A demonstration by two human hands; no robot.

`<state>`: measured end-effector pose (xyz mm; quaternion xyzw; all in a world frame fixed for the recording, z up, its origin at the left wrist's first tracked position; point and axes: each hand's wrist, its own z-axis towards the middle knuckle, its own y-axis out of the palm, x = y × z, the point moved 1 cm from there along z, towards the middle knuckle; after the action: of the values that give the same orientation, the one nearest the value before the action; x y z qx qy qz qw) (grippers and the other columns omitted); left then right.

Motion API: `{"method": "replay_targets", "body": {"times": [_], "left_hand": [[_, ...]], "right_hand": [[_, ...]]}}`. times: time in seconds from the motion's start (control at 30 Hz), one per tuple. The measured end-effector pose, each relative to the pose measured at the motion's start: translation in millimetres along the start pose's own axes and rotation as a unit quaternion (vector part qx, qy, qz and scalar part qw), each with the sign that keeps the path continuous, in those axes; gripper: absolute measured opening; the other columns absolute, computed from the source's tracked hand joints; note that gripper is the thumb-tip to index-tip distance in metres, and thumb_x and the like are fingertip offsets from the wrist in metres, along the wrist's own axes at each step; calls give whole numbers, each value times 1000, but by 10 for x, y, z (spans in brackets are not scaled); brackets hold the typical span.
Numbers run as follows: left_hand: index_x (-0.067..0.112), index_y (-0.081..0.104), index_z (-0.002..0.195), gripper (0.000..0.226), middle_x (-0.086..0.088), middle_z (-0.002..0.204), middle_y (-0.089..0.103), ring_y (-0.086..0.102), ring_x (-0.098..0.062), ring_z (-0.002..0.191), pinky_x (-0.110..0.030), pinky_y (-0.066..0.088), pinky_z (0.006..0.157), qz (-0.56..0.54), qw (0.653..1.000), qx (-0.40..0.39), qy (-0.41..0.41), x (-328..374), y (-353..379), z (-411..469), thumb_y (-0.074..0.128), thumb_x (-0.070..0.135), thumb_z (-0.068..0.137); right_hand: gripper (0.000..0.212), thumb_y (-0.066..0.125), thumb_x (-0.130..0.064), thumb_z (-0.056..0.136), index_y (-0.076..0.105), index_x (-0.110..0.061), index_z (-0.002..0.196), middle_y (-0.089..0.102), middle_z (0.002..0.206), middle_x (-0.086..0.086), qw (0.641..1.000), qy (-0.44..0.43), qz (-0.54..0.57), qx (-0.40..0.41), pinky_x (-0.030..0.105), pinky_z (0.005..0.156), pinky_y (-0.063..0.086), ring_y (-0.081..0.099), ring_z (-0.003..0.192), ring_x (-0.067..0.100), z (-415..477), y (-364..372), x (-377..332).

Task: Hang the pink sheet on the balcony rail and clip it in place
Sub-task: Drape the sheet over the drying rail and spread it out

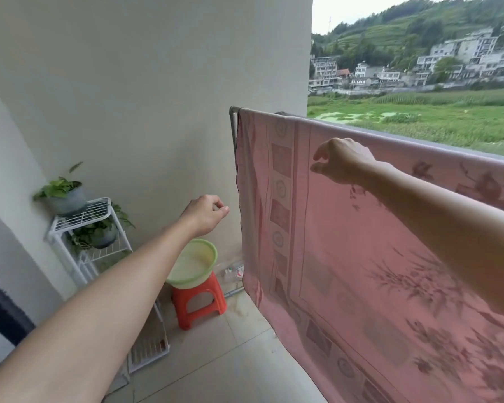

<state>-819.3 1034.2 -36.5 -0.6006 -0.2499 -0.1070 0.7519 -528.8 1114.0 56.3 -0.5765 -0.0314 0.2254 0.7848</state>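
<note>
The pink sheet (346, 242), patterned with squares and leaves, hangs draped over the metal balcony rail (234, 112) and falls almost to the floor. My right hand (342, 162) hovers in front of its upper part, just below the rail, fingers apart and holding nothing. My left hand (205, 213) is stretched out to the left of the sheet's left edge, a little apart from it, fingers curled together with nothing visible in them. No clip shows in view.
A green basin (192, 269) sits on a red plastic stool (198, 303) by the wall, left of the sheet. A white wire rack (85, 228) with potted plants stands further left. A white grid panel (149, 350) leans on the tiled floor.
</note>
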Motion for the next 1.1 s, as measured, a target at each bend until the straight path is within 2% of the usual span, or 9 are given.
{"method": "replay_targets", "body": {"times": [0.3, 0.47, 0.73, 0.83, 0.9, 0.97, 1.1], "left_hand": [[16, 66, 100, 24, 4, 83, 64, 59, -20, 86, -26, 39, 71, -16, 999, -24, 19, -368, 116, 1684, 57, 37, 93], [15, 67, 98, 21, 1, 88, 65, 59, -21, 87, -26, 41, 73, -28, 999, 4, 18, -545, 57, 2595, 58, 34, 93], [16, 63, 85, 17, -1, 84, 64, 60, -24, 87, -26, 41, 72, -68, 996, 30, 41, -848, 88, 4165, 58, 31, 92], [13, 65, 84, 22, -3, 81, 63, 60, -25, 86, -28, 42, 72, -100, 991, 47, 72, -826, 91, 4816, 58, 32, 92], [11, 68, 87, 26, -3, 81, 65, 61, -25, 85, -27, 42, 71, -126, 986, 50, 92, -795, 105, 5267, 58, 34, 92], [10, 69, 95, 27, -2, 86, 67, 63, -24, 89, -27, 43, 73, -157, 980, 43, 110, -741, 151, 5685, 59, 36, 92], [9, 59, 124, 44, -5, 115, 65, 60, -23, 110, -30, 46, 91, -245, 962, -13, 119, -538, 271, 6334, 60, 40, 92]], "right_hand": [[26, 66, -39, 87, 71, -29, 111, 69, 116, 3, 998, -12, 1, 62, 37, 84, 50, 61, 107, 28, 1577, 615, -100], [23, 64, -30, 88, 71, -26, 109, 69, 115, 7, 995, -16, 11, 101, 40, 81, 51, 63, 102, 31, 2440, 791, -277], [30, 64, -33, 88, 66, -26, 118, 65, 122, 9, 993, -7, -32, 117, 40, 83, 48, 60, 108, 32, 3596, 1268, -527], [37, 65, -33, 89, 63, -24, 124, 64, 125, 8, 991, 16, -71, 115, 37, 78, 43, 60, 108, 31, 3988, 1444, -588], [34, 64, -33, 90, 62, -22, 122, 65, 117, 10, 988, 41, -90, 118, 33, 70, 40, 60, 95, 29, 4245, 1564, -608], [29, 58, -32, 92, 64, -22, 119, 67, 110, 11, 986, 69, -97, 117, 33, 67, 43, 58, 86, 27, 4436, 1651, -616], [33, 47, -42, 97, 63, -28, 121, 69, 113, 10, 978, 142, -113, 104, 38, 73, 49, 65, 96, 31, 4622, 1753, -599]]}}
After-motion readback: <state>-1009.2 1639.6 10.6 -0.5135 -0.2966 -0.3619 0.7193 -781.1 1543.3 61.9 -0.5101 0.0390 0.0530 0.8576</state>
